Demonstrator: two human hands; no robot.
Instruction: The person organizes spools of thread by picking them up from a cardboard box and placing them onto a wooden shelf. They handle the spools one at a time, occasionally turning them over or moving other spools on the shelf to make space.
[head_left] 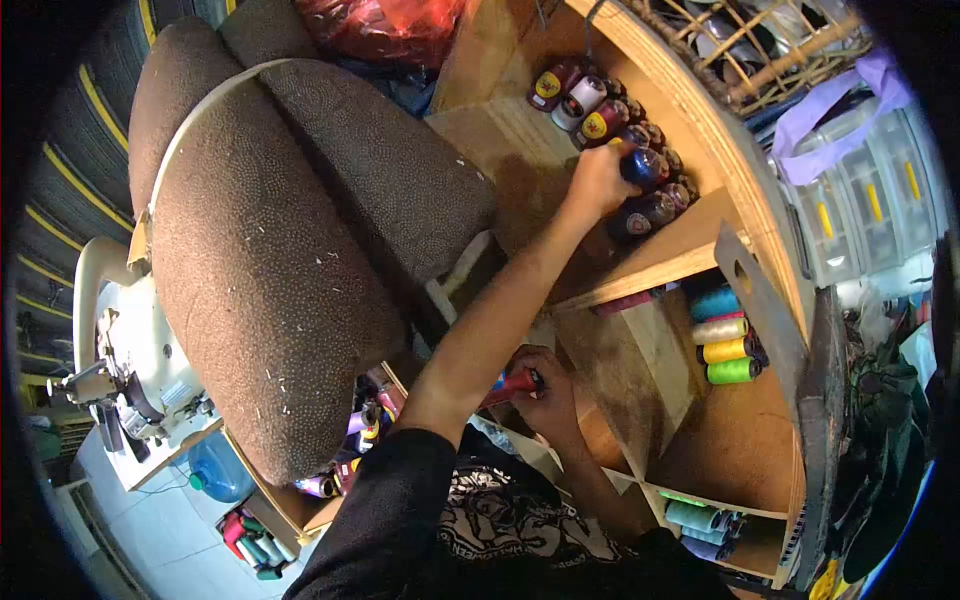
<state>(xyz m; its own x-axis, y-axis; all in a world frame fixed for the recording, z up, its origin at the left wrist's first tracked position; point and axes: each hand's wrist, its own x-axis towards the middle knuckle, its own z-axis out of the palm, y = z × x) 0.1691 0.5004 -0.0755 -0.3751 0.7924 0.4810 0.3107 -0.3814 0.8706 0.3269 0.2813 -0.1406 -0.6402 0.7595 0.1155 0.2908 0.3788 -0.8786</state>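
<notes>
My left hand (598,182) reaches into the upper compartment of a wooden shelf and is closed around a dark blue thread spool (645,170). Several other spools stand in rows about it, among them a white spool (584,97), a maroon spool (604,122) and a dark spool (640,215). Close to my chest, my right hand (545,395) has its fingers wrapped round a red thread spool (512,386). Part of that spool is hidden by the fingers and by my left forearm.
A wooden divider (650,280) separates the compartments; green, yellow and blue spools (728,350) lie below it. Left stand a large brown speckled cushion-like form (260,260) and a sewing machine (140,350). Clear plastic drawers (870,200) and a wicker basket (770,65) are at right.
</notes>
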